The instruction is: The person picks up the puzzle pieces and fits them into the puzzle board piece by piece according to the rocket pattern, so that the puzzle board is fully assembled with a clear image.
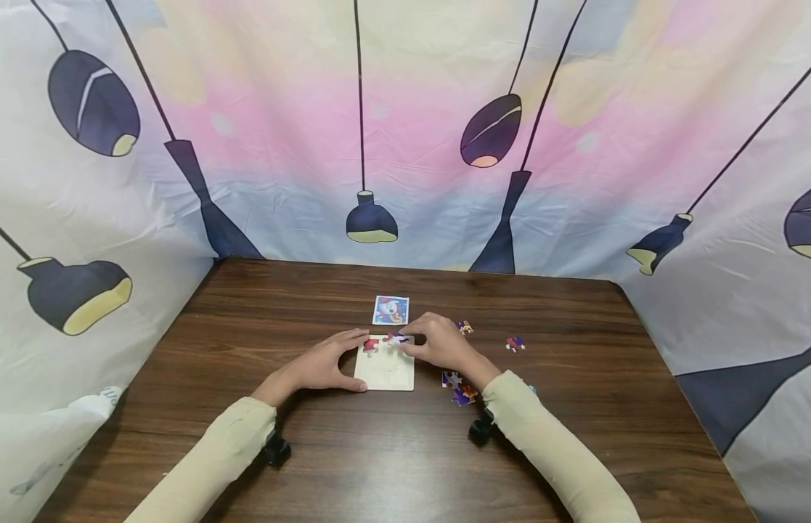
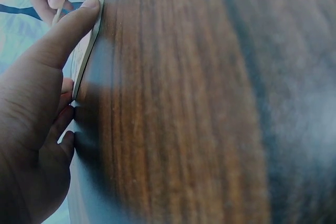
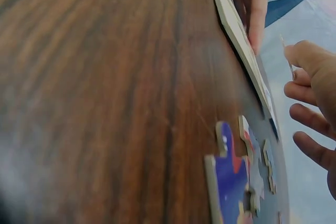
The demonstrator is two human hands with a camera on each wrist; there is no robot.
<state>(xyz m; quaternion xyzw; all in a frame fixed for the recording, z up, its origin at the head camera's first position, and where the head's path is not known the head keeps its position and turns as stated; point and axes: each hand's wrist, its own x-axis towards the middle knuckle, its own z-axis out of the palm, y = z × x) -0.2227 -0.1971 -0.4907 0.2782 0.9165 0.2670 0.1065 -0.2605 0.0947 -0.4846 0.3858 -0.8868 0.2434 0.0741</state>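
A pale square puzzle board point(image 1: 385, 374) lies on the table, with a red puzzle piece point(image 1: 370, 346) in its upper left. My left hand point(image 1: 322, 361) holds the board by its left side, fingers at the top corner and thumb at the bottom one; the left wrist view shows that thumb point(image 2: 79, 22) on the board's near edge. Between thumb and index finger my right hand point(image 1: 439, 341) pinches a purple and white puzzle piece point(image 1: 397, 339) over the upper part of the board. From the right wrist this piece point(image 3: 288, 59) appears edge-on, raised above the board.
Beyond the board lies a small picture card point(image 1: 390, 310). Several loose puzzle pieces point(image 1: 462, 394) lie under and beside the right forearm; another piece point(image 1: 515, 343) is farther right. A patterned cloth point(image 1: 418, 131) hangs behind the brown wooden table point(image 1: 281, 290).
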